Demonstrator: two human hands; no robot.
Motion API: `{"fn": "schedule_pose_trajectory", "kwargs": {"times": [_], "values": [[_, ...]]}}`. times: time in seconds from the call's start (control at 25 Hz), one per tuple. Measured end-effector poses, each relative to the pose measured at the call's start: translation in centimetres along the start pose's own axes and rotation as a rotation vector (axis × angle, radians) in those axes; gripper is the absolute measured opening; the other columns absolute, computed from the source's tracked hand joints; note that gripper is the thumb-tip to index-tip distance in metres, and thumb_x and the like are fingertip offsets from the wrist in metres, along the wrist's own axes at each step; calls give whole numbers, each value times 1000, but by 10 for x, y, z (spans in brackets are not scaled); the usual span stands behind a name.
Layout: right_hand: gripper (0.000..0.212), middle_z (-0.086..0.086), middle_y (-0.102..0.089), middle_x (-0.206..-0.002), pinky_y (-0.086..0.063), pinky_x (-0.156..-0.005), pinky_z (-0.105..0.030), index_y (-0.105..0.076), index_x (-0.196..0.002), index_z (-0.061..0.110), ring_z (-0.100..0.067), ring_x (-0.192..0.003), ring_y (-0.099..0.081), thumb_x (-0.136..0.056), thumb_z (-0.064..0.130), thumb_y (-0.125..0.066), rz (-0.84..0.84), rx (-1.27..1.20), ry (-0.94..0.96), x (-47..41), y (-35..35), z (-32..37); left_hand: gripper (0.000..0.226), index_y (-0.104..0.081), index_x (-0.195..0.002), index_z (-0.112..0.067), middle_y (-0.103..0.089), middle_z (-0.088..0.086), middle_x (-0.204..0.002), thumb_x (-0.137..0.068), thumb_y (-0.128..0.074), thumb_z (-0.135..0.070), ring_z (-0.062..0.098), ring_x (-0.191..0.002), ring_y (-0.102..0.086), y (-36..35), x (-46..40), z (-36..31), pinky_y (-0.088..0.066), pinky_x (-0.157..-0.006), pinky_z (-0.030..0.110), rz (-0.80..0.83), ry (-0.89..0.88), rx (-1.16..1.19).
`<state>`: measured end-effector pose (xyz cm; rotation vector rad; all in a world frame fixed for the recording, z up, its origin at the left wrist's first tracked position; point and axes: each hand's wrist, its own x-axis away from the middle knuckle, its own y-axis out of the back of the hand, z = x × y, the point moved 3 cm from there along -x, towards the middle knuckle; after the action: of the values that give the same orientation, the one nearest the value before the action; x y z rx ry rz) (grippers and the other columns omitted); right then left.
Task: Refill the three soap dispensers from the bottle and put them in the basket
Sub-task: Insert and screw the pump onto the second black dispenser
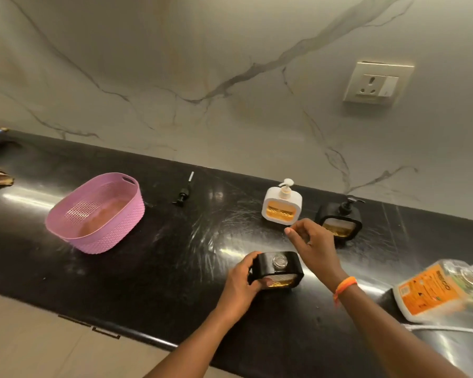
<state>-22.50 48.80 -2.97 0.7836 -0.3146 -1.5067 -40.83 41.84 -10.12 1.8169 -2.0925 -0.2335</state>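
Head view, facing down, perhaps tilted

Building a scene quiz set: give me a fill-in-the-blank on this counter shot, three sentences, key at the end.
1. The left hand grips the open black dispenser, whose pump is ____.
2. The basket is coloured ____.
3. The refill bottle lies on the counter with an ____ label.

Missing words: removed; pink; orange

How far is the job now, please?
Done: nothing is in the pink basket. In hand: the left hand grips the open black dispenser; its pump lies apart. Left: the white dispenser, the second black one, all basketing. The refill bottle lies untouched.
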Motion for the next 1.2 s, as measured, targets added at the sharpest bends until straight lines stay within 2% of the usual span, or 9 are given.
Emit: {"fn": "schedule_pose_trajectory", "kwargs": {"times": [0.24, 0.36, 0.56, 0.72, 0.84, 0.96, 1.04, 1.12, 1.2], "values": [[9, 7, -67, -85, -58, -74, -30, -67, -93, 20, -7, -79, -64, -87, 28, -68, 382, 55, -24, -34, -33, 8, 66, -46, -130, -47, -56, -21, -126, -73, -78, -41, -4, -122, -49, 1, -7, 4, -45, -105, 29, 18, 7, -10], [12, 5, -68, -87, -58, -75, -31, -67, -94, 19, -9, -81, -65, -86, 27, -69, 445, 30, -61, -39, -46, 4, 80, -42, -136, -46, -54, -19, -131, -65, -80, -52, 0, -125, -49, 6, -11, 10, -45, -106, 33, 40, 17, -56], [15, 6, -69, -90, -58, -78, -31, -67, -97, 21, -8, -84, -65, -86, 30, -70, 612, 77, -65, -47, -64, 5, 86, -39, -138, -45, -47, -16, -137, -63, -80, -55, 3, -127, -45, 23, -15, 10, -44, -106, 32, 103, -6, -161], [17, 7, -69, -88, -56, -76, -26, -68, -98, 20, -7, -81, -64, -85, 31, -70, 611, 201, -1, -74, -81, 36, 83, -48, -134, -35, -55, -14, -129, -61, -84, -52, 1, -117, -53, 42, -21, 4, -49, -100, 25, 112, -36, -81], [17, 6, -68, -89, -53, -70, -21, -67, -98, 20, -6, -79, -62, -86, 32, -69, 557, 266, -10, -91, -99, 59, 77, -57, -129, -28, -60, -11, -121, -61, -85, -50, 1, -110, -57, 90, -48, 10, -51, -95, 23, 25, -36, -24], [18, 2, -68, -92, -52, -69, -21, -67, -99, 18, -11, -81, -62, -86, 29, -70, 527, 310, -96, -97, -122, 65, 49, -61, -122, -22, -63, -4, -115, -78, -77, -35, 9, -106, -59, 166, -96, 28, -49, -92, 24, -189, -94, -236], [20, 0, -69, -95, -53, -72, -23, -67, -101, 17, -13, -82, -63, -84, 28, -72, 507, 308, -154, -100, -140, 63, 45, -58, -126, -17, -61, 4, -120, -84, -72, -24, 19, -111, -58, 209, -130, 38, -47, -94, 30, -282, -100, -379], [22, 0, -68, -95, -54, -74, -25, -67, -101, 16, -13, -83, -63, -83, 26, -73, 453, 260, -216, -103, -159, 63, 53, -49, -136, -14, -54, 8, -131, -87, -69, -18, 25, -121, -52, 236, -157, 45, -45, -99, 37, -271, -67, -483], [21, 0, -68, -91, -53, -74, -26, -67, -99, 15, -14, -82, -63, -81, 24, -74, 387, 215, -267, -107, -180, 65, 62, -37, -145, -14, -45, 11, -142, -90, -66, -15, 30, -130, -43, 246, -180, 48, -42, -103, 41, -186, -59, -577]]}}
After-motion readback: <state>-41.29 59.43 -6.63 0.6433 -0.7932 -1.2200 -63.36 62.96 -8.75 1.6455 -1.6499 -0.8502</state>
